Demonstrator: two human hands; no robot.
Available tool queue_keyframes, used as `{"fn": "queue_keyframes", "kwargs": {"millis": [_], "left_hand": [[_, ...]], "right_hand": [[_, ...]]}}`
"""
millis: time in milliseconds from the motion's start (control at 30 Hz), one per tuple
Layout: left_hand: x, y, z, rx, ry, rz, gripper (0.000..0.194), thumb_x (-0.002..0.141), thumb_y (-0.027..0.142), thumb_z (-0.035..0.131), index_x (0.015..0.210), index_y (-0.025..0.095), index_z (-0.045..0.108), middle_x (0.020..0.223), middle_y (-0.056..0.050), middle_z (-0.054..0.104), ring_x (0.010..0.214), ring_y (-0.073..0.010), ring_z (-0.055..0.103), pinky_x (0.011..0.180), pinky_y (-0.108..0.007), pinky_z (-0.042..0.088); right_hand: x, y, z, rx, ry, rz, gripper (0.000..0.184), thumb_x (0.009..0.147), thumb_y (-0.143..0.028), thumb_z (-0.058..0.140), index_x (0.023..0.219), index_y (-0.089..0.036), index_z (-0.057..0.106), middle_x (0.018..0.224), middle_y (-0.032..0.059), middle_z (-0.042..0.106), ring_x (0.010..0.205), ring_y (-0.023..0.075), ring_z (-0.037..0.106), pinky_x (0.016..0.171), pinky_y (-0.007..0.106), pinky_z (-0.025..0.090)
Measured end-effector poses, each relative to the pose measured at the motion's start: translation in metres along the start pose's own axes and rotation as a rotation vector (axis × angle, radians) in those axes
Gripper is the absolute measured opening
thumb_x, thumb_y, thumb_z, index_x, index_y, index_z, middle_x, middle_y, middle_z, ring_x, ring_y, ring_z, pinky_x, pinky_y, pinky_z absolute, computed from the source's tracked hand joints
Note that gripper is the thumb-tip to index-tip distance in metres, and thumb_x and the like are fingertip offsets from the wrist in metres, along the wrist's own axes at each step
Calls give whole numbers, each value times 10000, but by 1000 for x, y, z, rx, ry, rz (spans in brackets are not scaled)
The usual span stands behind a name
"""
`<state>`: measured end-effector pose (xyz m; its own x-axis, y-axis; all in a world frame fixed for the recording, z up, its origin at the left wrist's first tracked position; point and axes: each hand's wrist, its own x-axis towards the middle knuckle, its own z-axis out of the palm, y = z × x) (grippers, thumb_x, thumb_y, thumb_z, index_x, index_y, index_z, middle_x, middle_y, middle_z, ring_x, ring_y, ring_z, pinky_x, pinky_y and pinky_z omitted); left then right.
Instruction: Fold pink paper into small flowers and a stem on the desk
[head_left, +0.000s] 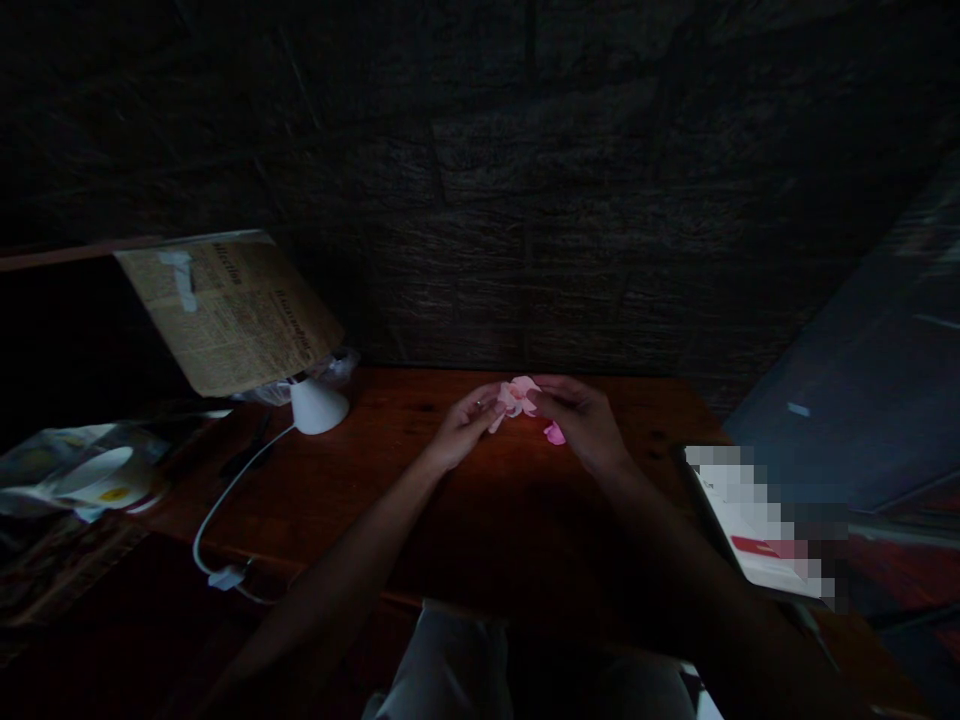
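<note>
Because the pink flower (pixel 519 394) looks thin and soft, it could bend or rip if the fingers pinch too hard. It is on the right side of the lamp (pixel 232 310), up over the far part of the bench (pixel 352 490). Both hands hold it. The left hand (pixel 469 422), on the side nearer the lamp, has a pinching grip on one edge of the flower. The right hand (pixel 581 412), farther from the lamp, pinches the other edge with thumb and fingers. If one hand pulls away from the lamp while the other pulls toward it, a petal might come off.

A brighter pink piece (pixel 555 434) shows by the right hand, also to the right of the lamp. I cannot tell if it is held or just lies there. A bump from that hand could crush it or push it away.

It is quite dark, so a small tear would be easy to miss. A white cord (pixel 204 530) runs from the lamp down to the near edge of the bench, close to the left arm (pixel 360 545). If that arm snags the cord, the lamp could tip over.
</note>
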<state>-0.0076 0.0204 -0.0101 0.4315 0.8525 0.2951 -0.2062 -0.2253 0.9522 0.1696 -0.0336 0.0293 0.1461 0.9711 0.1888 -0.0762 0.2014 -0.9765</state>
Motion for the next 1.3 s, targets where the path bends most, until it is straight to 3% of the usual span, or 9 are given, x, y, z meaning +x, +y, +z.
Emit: {"fn": "queue_keyframes", "kwargs": {"millis": [133, 267, 467, 700, 833, 967, 1100, 1300], "left_hand": [[0, 4, 1, -97, 17, -2, 517, 757, 445, 755, 1199, 200, 644, 1131, -92, 696, 911, -175, 652, 822, -298, 493], [1, 3, 1, -81, 51, 31, 432, 735, 451, 769, 1063, 182, 690, 975, -64, 708, 815, -153, 622, 699, -262, 464], [1, 0, 2, -49, 65, 44, 382, 742, 375, 777, 1059, 177, 702, 879, -28, 696, 635, -88, 512, 576, -231, 377], [1, 1, 2, -129, 72, 43, 339, 715, 343, 804, 1002, 176, 737, 942, -56, 733, 806, -145, 624, 713, -255, 443], [3, 0, 0, -140, 119, 57, 321, 708, 316, 809, 988, 171, 751, 913, -60, 743, 741, -137, 614, 649, -245, 421], [5, -1, -2, -176, 148, 98, 374, 698, 298, 815, 1055, 214, 742, 1022, -67, 743, 794, -150, 633, 626, -240, 418], [3, 2, -1, -187, 133, 91, 314, 695, 265, 817, 1000, 215, 762, 936, -50, 755, 730, -122, 622, 660, -247, 431], [1, 4, 0, -180, 170, 63, 317, 668, 287, 834, 962, 191, 770, 773, -20, 731, 586, -86, 537, 628, -256, 413]], "right_hand": [[1, 5, -1, -15, 49, -11, 292, 663, -392, 765, 883, -201, 741, 910, 64, 774, 805, 236, 717, 670, 338, 561], [0, 6, 3, 11, 71, 65, 256, 657, -367, 768, 856, -209, 738, 884, 60, 772, 798, 255, 725, 633, 348, 577], [-3, 2, 9, 88, 89, 96, 267, 628, -363, 798, 828, -200, 730, 902, 59, 775, 796, 243, 734, 694, 360, 599], [-4, 0, 8, 93, 2, 25, 320, 654, -410, 791, 903, -211, 761, 944, 52, 774, 881, 245, 728, 841, 413, 577], [-7, -2, 9, 171, -48, 4, 269, 669, -365, 773, 904, -235, 771, 943, 32, 776, 898, 234, 726, 921, 435, 543], [-8, -3, 12, 158, -67, -12, 287, 673, -352, 773, 938, -241, 775, 957, 34, 777, 934, 236, 715, 957, 442, 512], [-10, -3, 14, 101, -28, -13, 310, 663, -355, 794, 950, -239, 777, 995, 42, 773, 981, 250, 698, 929, 424, 511], [-14, -9, 15, -8, -5, 32, 310, 705, -369, 757, 980, -227, 773, 989, 58, 771, 956, 268, 691, 740, 370, 547]]}}
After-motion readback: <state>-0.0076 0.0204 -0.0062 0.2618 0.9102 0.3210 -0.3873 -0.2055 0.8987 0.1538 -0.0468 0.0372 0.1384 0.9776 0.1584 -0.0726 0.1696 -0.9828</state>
